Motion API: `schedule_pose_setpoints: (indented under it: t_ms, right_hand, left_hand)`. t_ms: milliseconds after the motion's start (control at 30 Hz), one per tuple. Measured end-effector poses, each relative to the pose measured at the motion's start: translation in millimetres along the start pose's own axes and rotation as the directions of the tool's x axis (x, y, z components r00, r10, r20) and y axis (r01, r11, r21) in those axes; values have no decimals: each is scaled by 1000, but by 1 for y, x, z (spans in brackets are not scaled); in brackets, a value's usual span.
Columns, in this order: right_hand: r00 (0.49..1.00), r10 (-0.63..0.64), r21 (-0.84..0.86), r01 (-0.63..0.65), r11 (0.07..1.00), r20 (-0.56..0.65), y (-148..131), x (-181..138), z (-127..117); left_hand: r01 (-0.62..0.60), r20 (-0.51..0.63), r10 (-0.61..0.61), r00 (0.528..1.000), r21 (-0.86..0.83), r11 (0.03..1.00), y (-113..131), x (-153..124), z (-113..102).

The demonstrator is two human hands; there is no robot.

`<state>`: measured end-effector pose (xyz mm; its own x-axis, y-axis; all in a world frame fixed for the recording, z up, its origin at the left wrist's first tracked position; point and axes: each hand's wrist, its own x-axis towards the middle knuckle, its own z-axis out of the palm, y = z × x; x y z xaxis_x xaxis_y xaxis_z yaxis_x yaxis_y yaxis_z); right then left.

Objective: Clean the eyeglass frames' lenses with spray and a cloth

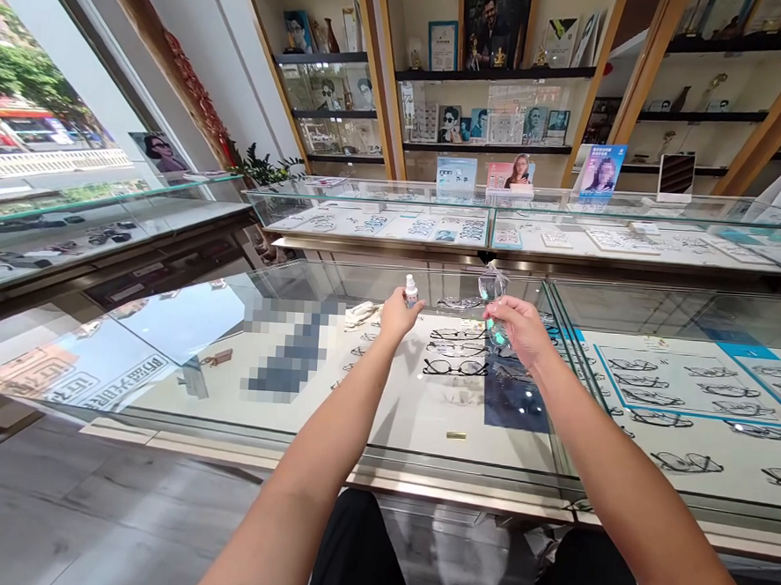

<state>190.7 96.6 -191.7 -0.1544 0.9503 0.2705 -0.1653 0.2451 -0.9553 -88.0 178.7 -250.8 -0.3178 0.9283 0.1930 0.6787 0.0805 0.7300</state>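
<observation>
My left hand [399, 318] is closed around a small white spray bottle [410, 287], its nozzle end pointing up. Between the thumb and fingers of my right hand [519, 325] is a pair of eyeglasses [492, 286], held on end, with one lens above the fingers and a greenish glint on the lower lens. Both hands are over the glass display counter. A crumpled cream cloth [361, 315] lies just left of the bottle. Below the hands, rows of dark-framed glasses [456, 367] show through the glass top.
Beyond this counter stands another glass display case [382, 221] with eyewear and advertising cards. A further showcase [103, 231] runs along the window at left. More frames sit on a blue-edged tray [622, 405] to the right. A metal trim [458, 491] follows the near counter edge.
</observation>
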Motion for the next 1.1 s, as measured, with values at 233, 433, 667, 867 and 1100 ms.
schedule_pose_setpoints:
  t_ms: [233, 433, 667, 867, 1100]
  right_hand:
    - [1000, -6, 37, 7, 999, -11, -5, 0, 1]
    - [1000, -9, 71, 9, 997, -4, -5, 0, 0]
    - [999, -30, 107, 34, 994, -35, -4, 0, -1]
    - [999, -33, 157, 31, 987, 14, -4, 0, 0]
    - [993, -106, 242, 93, 966, 44, -15, -5, 6]
  left_hand:
    - [27, -240, -11, 971, 65, 998, -7, 18, -55]
    - [288, -161, -264, 951, 151, 946, -34, 28, -77]
    - [-23, -507, -10, 862, -60, 998, -4, 11, -97]
    - [-538, -653, 244, 717, -294, 790, 48, -24, -100]
    - [-494, -315, 390, 865, -402, 771, 90, -83, -62]
